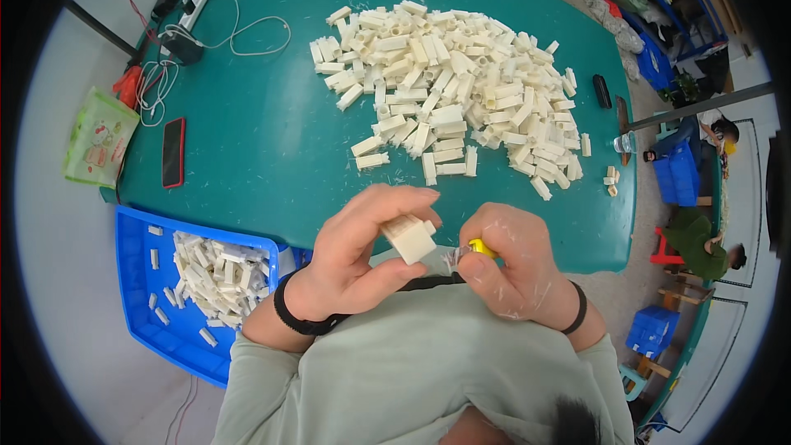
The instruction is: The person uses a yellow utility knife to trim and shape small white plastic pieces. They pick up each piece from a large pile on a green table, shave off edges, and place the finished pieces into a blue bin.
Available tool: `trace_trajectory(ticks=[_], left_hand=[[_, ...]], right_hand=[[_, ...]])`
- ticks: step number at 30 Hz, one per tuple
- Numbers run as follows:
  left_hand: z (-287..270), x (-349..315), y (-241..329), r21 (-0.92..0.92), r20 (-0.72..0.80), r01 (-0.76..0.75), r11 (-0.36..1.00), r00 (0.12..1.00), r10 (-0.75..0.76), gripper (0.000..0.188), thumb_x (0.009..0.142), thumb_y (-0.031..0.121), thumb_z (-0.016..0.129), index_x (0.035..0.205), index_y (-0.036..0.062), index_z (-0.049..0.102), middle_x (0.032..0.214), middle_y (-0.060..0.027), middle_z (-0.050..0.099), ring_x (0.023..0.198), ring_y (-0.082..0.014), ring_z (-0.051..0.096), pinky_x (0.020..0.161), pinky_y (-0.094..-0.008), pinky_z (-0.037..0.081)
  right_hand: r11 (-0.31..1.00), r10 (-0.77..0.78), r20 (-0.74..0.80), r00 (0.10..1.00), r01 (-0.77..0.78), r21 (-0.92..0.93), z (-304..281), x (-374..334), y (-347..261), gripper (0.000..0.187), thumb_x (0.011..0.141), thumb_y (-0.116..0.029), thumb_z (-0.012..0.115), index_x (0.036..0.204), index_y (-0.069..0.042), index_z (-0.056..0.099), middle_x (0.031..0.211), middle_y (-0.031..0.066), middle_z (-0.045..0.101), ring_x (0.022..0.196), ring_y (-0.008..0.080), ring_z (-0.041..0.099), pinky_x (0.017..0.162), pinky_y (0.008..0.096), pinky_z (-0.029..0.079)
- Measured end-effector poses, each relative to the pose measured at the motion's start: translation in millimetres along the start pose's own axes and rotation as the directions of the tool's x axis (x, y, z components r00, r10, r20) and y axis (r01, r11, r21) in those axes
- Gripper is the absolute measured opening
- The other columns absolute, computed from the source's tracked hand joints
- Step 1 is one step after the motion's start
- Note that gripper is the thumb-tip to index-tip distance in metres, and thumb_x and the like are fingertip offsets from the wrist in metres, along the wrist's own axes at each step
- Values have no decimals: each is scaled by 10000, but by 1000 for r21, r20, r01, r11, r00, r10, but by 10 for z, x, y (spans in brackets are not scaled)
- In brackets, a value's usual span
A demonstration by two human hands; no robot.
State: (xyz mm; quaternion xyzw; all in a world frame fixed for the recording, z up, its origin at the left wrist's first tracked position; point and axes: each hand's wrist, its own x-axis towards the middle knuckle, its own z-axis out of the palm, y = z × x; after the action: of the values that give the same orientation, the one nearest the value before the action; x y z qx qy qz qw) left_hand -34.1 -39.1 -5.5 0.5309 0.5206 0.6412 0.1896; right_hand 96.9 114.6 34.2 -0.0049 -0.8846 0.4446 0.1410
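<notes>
Between the thumb and fingers of my left hand [338,259] is a cream plastic block [411,241], a squarish hollow-looking part with a small nub at one end. My right hand [521,268] is closed around a small yellow-handled tool [483,248]; its working end is mostly hidden, so its exact kind does not show. Thin white shavings lie by its tip and cling to the right hand. The two hands are close together but apart, in front of my body at the table's near edge. Beyond them a large pile of similar cream plastic parts [445,74] covers the green table [272,115].
At the lower left a blue bin [136,305] holds many cream parts. A red-edged phone [173,152], a power strip [194,12] with cables and a green bag [99,136] sit at left. A black object [602,91] lies at right. Other people work farther right.
</notes>
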Motion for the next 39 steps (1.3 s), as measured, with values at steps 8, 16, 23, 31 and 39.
trace_trajectory(ticks=[8,16,23,31,39], left_hand=[[59,-151,-14,-350,-42,-20,937,999,6,326,844,17,584,1107,20,391,992,-182,574,861,-195,571,754,-299,458],[108,-267,-11,-352,-29,10,936,999,-21,334,842,36,613,1094,13,394,963,-148,576,800,-167,558,687,-280,453],[167,-261,111,-447,116,128,885,990,-84,300,839,167,656,1020,56,444,896,-141,579,779,-173,537,687,-296,425],[104,-200,42,-318,-84,140,938,981,-175,372,823,53,617,1153,-18,460,1116,-135,520,948,-181,527,808,-297,428],[219,-88,-3,98,-317,64,993,948,-29,327,681,-48,715,929,52,527,949,-121,610,831,-212,569,727,-308,447]], right_hand=[[997,-77,25,997,77,-4,66,10,-35,230,789,-216,674,741,-41,532,613,80,517,501,234,492,438,311,371],[982,-143,7,990,142,-124,67,1,26,243,777,-229,687,733,-55,524,601,70,498,500,235,482,435,315,365],[974,18,-112,994,-43,-221,7,10,116,247,815,-226,651,717,-32,533,620,83,498,523,253,480,461,320,377],[973,188,47,981,-193,131,-32,2,-3,248,867,-218,597,750,-3,554,635,105,510,534,246,486,485,312,385],[978,169,18,985,-170,125,-10,29,77,257,864,-217,602,732,-7,538,611,93,492,510,243,474,464,317,370]])
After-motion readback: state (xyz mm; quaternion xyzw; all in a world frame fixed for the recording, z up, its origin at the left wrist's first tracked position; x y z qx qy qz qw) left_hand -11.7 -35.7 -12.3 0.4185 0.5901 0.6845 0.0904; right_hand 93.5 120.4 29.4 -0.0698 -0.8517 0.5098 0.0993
